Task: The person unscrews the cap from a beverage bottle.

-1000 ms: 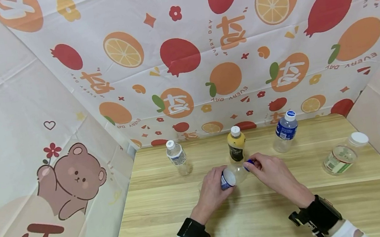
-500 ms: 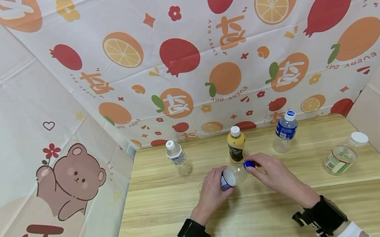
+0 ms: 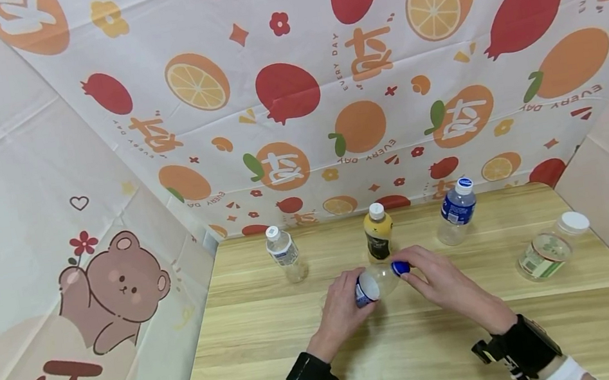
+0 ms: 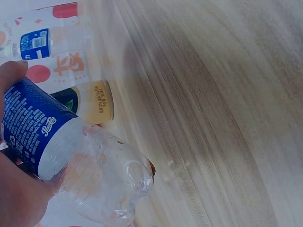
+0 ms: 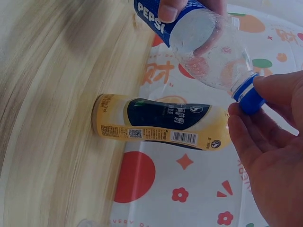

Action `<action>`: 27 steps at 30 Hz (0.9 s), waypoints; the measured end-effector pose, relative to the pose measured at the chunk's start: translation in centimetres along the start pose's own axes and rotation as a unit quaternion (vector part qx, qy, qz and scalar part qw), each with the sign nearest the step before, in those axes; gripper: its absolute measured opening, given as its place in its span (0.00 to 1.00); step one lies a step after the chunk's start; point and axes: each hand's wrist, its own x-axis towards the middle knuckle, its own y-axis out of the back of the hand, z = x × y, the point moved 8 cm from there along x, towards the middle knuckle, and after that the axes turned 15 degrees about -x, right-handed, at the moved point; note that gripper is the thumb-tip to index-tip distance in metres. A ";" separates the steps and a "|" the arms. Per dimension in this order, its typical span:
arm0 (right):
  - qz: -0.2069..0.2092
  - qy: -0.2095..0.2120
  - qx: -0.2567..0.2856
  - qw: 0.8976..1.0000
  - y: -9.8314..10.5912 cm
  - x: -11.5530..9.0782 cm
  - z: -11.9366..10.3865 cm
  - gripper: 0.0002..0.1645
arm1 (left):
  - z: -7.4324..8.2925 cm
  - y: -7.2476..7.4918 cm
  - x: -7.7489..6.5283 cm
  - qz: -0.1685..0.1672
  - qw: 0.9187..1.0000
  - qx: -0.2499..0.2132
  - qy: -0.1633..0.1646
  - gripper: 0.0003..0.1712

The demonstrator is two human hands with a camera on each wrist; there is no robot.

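Table (image 3: 263, 351): pale wood. Soda bottle (image 4: 71, 146): blue label, tilted, between the hands, neck toward two o'clock in the head view. Yellow bottle (image 3: 379, 234): upright, at its twelve o'clock. Left hand (image 3: 338, 310): clasped round the soda bottle. Right hand (image 3: 436, 278): pinching the cap. Cap (image 5: 251, 98): blue, at the soda bottle's mouth.

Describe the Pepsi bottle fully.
The Pepsi bottle is clear, apparently plastic, with a white-lettered blue label and blue cap. It looks empty except for brown residue near its base. It is held tilted in front of the yellow bottle; the left hand grips it around the label while the right hand pinches the cap. Whether its base touches the table is unclear.
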 end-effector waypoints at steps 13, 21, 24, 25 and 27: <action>-0.028 -0.167 -0.003 0.986 -0.5 0.2 1.3 0.29 | 0.2 0.0 0.1 0.011 1.000 -0.002 -0.014 0.41; -0.021 -0.177 -0.018 0.984 -0.5 0.5 1.3 0.17 | 0.3 0.0 0.0 0.011 1.000 0.005 -0.022 0.42; -0.021 -0.171 -0.019 0.985 -0.5 0.5 1.2 0.14 | 0.3 0.0 -0.1 0.009 1.000 0.004 -0.023 0.42; -0.021 -0.169 -0.019 0.985 -0.5 0.5 1.2 0.13 | 0.3 0.0 -0.1 0.008 1.000 0.004 -0.022 0.42; -0.022 -0.164 -0.016 0.986 -0.4 0.4 1.1 0.12 | 0.3 0.1 -0.2 0.007 1.000 0.004 -0.023 0.41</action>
